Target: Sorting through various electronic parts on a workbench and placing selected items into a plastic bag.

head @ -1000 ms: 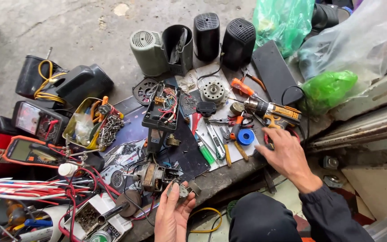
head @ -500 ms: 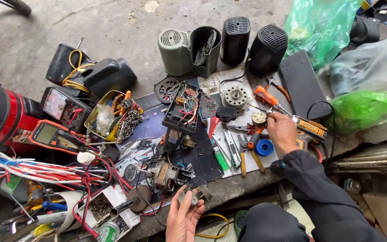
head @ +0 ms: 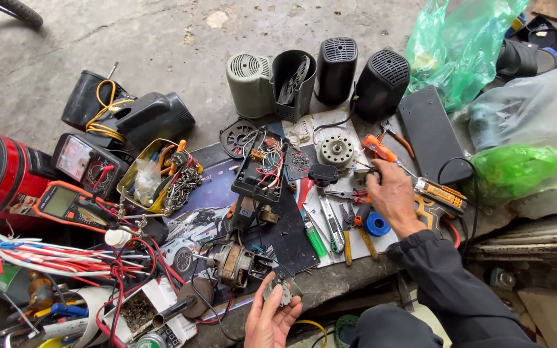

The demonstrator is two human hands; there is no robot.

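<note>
Left hand (head: 271,319) sat nearest, at the worktop (head: 330,283) edge — fingers curled around a small metal motor part (head: 283,289). Further out, right hand (head: 391,196) lay over the tools, fingers closed on a small dark part (head: 370,173) beside the orange-handled screwdriver (head: 381,149) — blue tape roll (head: 376,224) just beside the wrist.

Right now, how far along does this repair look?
Done: dark housings stand emptied, circuit board and motor lie exposed. In hand: left hand holds a small metal part; right hand reaches among tools. Left: everything remains disassembled.
</note>
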